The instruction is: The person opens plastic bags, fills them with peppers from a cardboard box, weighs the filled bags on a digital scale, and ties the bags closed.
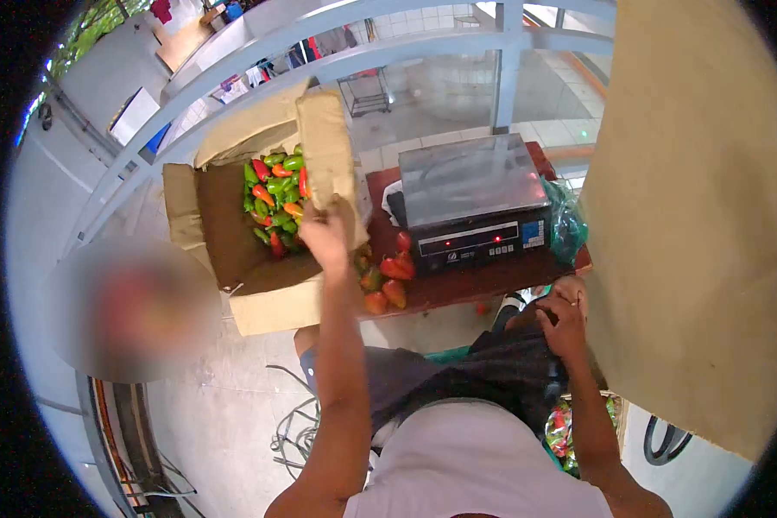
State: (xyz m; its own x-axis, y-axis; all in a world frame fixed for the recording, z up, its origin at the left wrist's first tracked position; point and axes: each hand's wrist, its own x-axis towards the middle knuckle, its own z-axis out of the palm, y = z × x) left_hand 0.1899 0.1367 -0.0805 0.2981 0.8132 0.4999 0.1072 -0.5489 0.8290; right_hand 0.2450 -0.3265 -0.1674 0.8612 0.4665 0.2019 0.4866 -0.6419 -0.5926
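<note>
A cardboard box stands open at the left, with red, orange and green peppers lying inside. My left hand is at the box's right side, its fingers closed on the lower edge of the upright flap. Several reddish wax apples or similar fruits lie on the dark red table, just right of that arm. My right hand rests on my right knee with the fingers apart, holding nothing.
A digital scale sits on the table, beside a green plastic bag. A large cardboard sheet rises at the right. Pale blue rails run behind. Loose straps lie on the floor; bagged produce is by my right side.
</note>
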